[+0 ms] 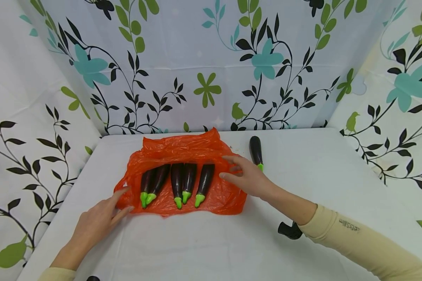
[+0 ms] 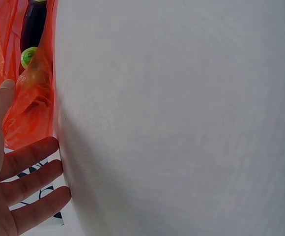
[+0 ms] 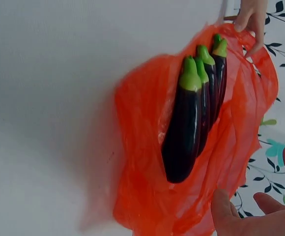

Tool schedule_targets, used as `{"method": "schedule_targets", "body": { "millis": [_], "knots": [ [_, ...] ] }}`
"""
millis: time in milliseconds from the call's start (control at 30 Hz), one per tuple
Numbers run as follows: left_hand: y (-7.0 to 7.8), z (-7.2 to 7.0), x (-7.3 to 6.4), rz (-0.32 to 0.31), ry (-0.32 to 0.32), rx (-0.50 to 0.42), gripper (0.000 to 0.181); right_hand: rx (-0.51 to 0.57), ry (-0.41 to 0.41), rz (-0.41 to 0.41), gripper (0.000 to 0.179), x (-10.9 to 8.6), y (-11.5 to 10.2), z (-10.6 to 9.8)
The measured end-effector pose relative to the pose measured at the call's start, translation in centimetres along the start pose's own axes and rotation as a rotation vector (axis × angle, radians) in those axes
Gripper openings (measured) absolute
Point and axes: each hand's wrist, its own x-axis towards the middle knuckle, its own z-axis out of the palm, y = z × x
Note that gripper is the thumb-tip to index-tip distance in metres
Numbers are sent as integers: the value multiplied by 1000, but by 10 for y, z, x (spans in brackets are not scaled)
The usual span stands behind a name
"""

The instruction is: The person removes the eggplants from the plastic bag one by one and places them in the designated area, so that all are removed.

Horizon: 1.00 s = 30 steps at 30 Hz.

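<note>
A crinkled orange-red plastic bag (image 1: 179,146) lies spread on the white table, with several dark eggplants (image 1: 205,181) in a row in its opening, green stem ends toward me. My left hand (image 1: 96,222) is at the bag's left edge. In the left wrist view its fingers (image 2: 32,187) are apart and nearly straight, with the thumb by the bag. At the bag's right side is my right hand (image 1: 250,177), thumb and fingers spread, nothing held between them. One more eggplant (image 1: 255,150) lies outside the bag, beyond the right hand.
White cloth covers the table (image 1: 183,249). A patterned curtain (image 1: 183,78) with leaves and flowers hangs behind and along both sides. A small black object (image 1: 290,230) shows beneath the right forearm, and part of another dark one (image 1: 93,278) at the bottom left.
</note>
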Motion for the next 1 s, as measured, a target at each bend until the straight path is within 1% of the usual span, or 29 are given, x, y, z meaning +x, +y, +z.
{"method": "schedule_targets", "body": {
  "millis": [100,267,400,500,700,867,933,1000],
  "knots": [
    [0,0,0,-1,-1,-2,65,-18,-20,-6,59,1,0,8],
    [0,2,-1,0,4,0,65,-44,-53,34,61,3,3,22],
    [0,1,-1,1,5,1,64,-53,-63,56,61,8,6,32],
    [1,0,-1,1,1,0,65,-59,-73,56,61,14,9,38],
    [1,0,0,-3,2,4,64,-71,-105,57,63,23,11,48],
    [1,1,0,-4,7,5,65,-94,-119,106,63,27,11,54],
    [1,1,0,-3,12,5,65,-100,-124,116,64,29,10,56],
    [1,1,-1,-2,14,5,64,-102,-126,109,64,30,10,57]
  ]
}}
